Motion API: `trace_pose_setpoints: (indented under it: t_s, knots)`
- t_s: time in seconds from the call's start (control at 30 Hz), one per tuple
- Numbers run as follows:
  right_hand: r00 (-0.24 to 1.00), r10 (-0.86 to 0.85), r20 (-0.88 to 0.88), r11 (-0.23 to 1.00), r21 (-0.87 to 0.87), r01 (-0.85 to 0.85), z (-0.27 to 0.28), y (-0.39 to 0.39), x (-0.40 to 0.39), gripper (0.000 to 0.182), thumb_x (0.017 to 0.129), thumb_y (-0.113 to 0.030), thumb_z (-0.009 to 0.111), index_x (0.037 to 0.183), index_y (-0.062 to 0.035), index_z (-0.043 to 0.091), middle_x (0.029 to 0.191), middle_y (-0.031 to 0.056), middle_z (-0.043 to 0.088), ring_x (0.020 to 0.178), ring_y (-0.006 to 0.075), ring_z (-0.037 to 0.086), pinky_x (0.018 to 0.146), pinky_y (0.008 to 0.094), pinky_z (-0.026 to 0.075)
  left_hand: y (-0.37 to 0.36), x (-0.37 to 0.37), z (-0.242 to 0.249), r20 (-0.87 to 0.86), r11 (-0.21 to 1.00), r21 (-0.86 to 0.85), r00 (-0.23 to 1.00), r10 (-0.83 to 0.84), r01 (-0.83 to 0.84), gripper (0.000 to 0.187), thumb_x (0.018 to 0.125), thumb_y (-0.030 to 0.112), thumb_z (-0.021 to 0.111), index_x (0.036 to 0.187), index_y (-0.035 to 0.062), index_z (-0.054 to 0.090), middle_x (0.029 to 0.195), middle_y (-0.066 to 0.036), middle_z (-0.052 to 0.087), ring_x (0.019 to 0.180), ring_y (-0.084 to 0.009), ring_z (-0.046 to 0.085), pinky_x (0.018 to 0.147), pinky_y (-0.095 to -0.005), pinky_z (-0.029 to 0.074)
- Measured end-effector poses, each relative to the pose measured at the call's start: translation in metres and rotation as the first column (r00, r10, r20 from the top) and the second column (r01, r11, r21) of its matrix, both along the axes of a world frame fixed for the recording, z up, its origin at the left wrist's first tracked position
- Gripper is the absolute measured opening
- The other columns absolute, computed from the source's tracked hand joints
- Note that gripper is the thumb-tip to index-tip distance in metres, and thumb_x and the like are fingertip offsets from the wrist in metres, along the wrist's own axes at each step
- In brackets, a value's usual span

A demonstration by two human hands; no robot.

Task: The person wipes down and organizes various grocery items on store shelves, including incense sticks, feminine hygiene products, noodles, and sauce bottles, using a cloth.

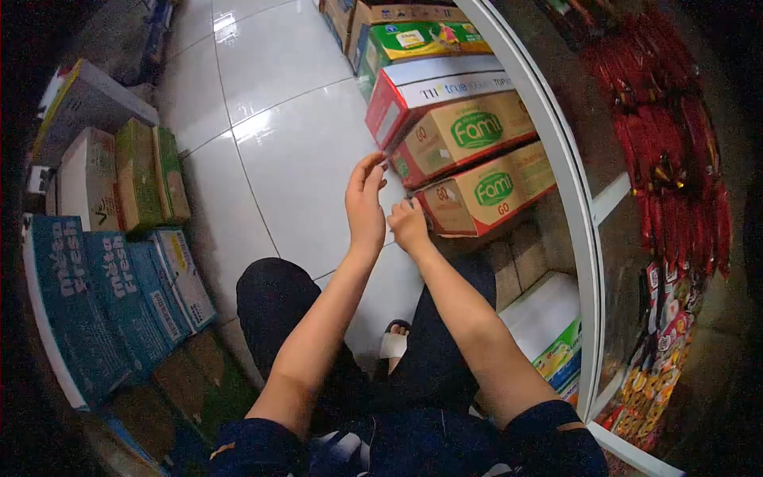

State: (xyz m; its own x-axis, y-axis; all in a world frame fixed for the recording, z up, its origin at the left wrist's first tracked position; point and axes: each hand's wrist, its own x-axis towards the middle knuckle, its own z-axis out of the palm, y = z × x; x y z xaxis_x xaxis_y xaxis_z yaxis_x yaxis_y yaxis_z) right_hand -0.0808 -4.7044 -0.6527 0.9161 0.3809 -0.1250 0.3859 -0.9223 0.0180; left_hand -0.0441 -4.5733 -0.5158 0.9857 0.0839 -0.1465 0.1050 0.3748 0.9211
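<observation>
My left hand (366, 207) reaches forward with its fingers loosely bent and apart, the fingertips beside the left end of the upper Fami carton (467, 133). I see nothing in it. Just to its right, my right hand (408, 227) is closed, its fingers curled in at the left end of the lower Fami carton (489, 195). What those fingers hold, if anything, is hidden. Both cartons are brown and red with green labels, one on top of the other. A red and white TH true yogurt carton (445, 83) lies on the upper one.
A green carton (421, 38) lies beyond the yogurt one. At left stand blue Meta Fresh cartons (87, 302) and green and brown boxes (139, 175). A white metal frame (568, 151) runs along the right, with red hanging packets (668, 151) behind it. White floor tiles (294, 151) lie between.
</observation>
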Motion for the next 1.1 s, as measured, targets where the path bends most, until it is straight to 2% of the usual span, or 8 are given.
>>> trace_pose_setpoints:
  t_s: [0.27, 0.4, 0.47, 0.7, 0.83, 0.97, 1.03, 1.1]
  knots:
    - [0.843, -0.013, 0.538, 0.909, 0.358, -0.214, 0.196, 0.013, 0.034, 0.023, 0.057, -0.010, 0.065, 0.079, -0.0114, 0.055, 0.095, 0.0056, 0.052, 0.097, 0.0248, 0.046, 0.084, 0.0438, 0.033, 0.012, 0.012, -0.006, -0.167, 0.941, -0.206, 0.957, 0.238, -0.270, 0.030, 0.085, 0.018, 0.043, 0.111, 0.0024, 0.048, 0.103, -0.011, 0.055, 0.091, -0.0193, 0.054, 0.075, -0.0300, 0.045]
    - [0.846, -0.296, 0.444, 0.774, 0.631, -0.060, 0.195, -0.052, 0.101, 0.033, 0.062, -0.006, 0.062, 0.095, -0.0063, 0.054, 0.096, 0.0115, 0.053, 0.098, 0.0303, 0.048, 0.084, 0.0349, 0.040, -0.025, 0.005, -0.005, 0.153, 0.995, -0.004, 0.983, -0.096, 0.098, 0.044, 0.081, 0.017, 0.048, 0.121, 0.0017, 0.040, 0.110, -0.013, 0.051, 0.101, -0.0232, 0.049, 0.086, -0.0333, 0.039]
    - [0.932, -0.351, 0.095, 0.643, 0.747, 0.166, 0.187, -0.098, 0.121, 0.034, 0.066, -0.007, 0.063, 0.098, -0.0063, 0.054, 0.098, 0.0123, 0.054, 0.094, 0.0256, 0.051, 0.084, 0.0323, 0.039, -0.052, -0.004, -0.011, 0.286, 0.949, 0.184, 0.909, -0.302, 0.257, 0.054, 0.078, 0.018, 0.054, 0.127, 0.0028, 0.035, 0.125, -0.016, 0.039, 0.117, -0.0271, 0.036, 0.097, -0.0363, 0.029]
    - [0.878, -0.476, -0.037, 0.536, 0.780, 0.323, 0.198, -0.106, 0.129, 0.033, 0.067, -0.011, 0.065, 0.098, -0.0064, 0.055, 0.100, 0.0120, 0.054, 0.093, 0.0242, 0.052, 0.084, 0.0312, 0.039, -0.080, -0.028, -0.006, 0.355, 0.771, 0.606, 0.802, -0.480, 0.194, 0.067, 0.073, 0.018, 0.059, 0.131, 0.0030, 0.029, 0.138, -0.019, 0.018, 0.128, -0.0312, 0.019, 0.104, -0.0370, 0.017]
    - [0.807, -0.580, -0.107, 0.484, 0.752, 0.447, 0.197, -0.109, 0.130, 0.034, 0.067, -0.012, 0.065, 0.099, -0.0064, 0.055, 0.101, 0.0117, 0.055, 0.093, 0.0243, 0.053, 0.084, 0.0311, 0.039, -0.074, -0.020, -0.020, 0.370, 0.855, 0.431, 0.807, -0.460, 0.289, 0.068, 0.074, 0.016, 0.058, 0.132, 0.0016, 0.025, 0.138, -0.018, 0.022, 0.127, -0.0313, 0.022, 0.103, -0.0374, 0.020]
    - [0.915, -0.198, 0.353, 0.775, 0.628, -0.074, 0.178, -0.048, 0.083, 0.036, 0.069, -0.022, 0.065, 0.101, -0.0082, 0.056, 0.107, 0.0114, 0.053, 0.100, 0.0243, 0.049, 0.089, 0.0336, 0.035, -0.069, -0.014, -0.005, 0.273, 0.990, -0.016, 0.953, -0.130, 0.139, 0.065, 0.076, 0.014, 0.055, 0.132, 0.0009, 0.025, 0.133, -0.020, 0.029, 0.123, -0.0333, 0.029, 0.102, -0.0359, 0.021]
    - [0.934, -0.181, 0.308, 0.682, 0.723, -0.106, 0.175, -0.050, 0.081, 0.041, 0.073, -0.033, 0.061, 0.104, -0.0070, 0.055, 0.103, 0.0127, 0.054, 0.099, 0.0253, 0.049, 0.090, 0.0357, 0.033, -0.068, -0.004, 0.002, 0.343, 0.984, 0.166, 0.931, -0.123, 0.069, 0.064, 0.076, 0.014, 0.056, 0.132, 0.0048, 0.027, 0.131, -0.021, 0.031, 0.120, -0.0335, 0.032, 0.100, -0.0353, 0.024]
    - [0.973, -0.162, 0.164, 0.203, 0.970, -0.130, 0.177, -0.061, 0.082, 0.045, 0.080, -0.040, 0.050, 0.104, -0.0022, 0.054, 0.105, 0.0138, 0.053, 0.102, 0.0249, 0.048, 0.091, 0.0350, 0.032, -0.076, 0.006, 0.014, 0.553, 0.735, 0.629, 0.811, -0.191, -0.256, 0.069, 0.074, 0.019, 0.060, 0.134, 0.0110, 0.027, 0.132, -0.021, 0.029, 0.121, -0.0328, 0.031, 0.097, -0.0353, 0.027]
